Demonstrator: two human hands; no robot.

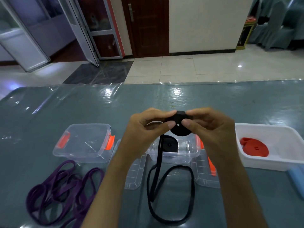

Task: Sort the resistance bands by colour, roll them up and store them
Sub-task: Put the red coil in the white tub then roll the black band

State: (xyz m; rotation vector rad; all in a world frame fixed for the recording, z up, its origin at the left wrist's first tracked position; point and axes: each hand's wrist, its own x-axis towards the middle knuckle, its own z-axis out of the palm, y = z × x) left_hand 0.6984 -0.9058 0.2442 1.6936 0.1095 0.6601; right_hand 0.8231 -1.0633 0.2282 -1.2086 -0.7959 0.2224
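Fingers (170, 124) of both hands pinch a half-wound black roll (181, 125), thumbs on its near face, other fingertips curled over its top edge. Left hand (144, 129) and right hand (212, 127) meet above the middle box (172, 155). Roll held in the air, not resting on anything.

Loose tail (171, 195) of the same black band hangs from the roll, past the near wall of the middle box, and loops on the surface (148, 99) in front of it. Inside the middle box: one finished black roll (169, 144).

Left of the middle box: a second clear box (83, 143), orange latches, nothing visible inside. In front of that, purple bands (60, 185) piled unrolled. Right of the middle box: white tub (269, 145) with a red roll (255, 147).

Step, by my reading: winding the black band; purple not yet started.

Risks: pinch is light and at the roll's rim only, so a slipped thumb could let the coil spring loose. Tail looks looped on itself and may twist or snag on the box wall, giving an uneven roll.
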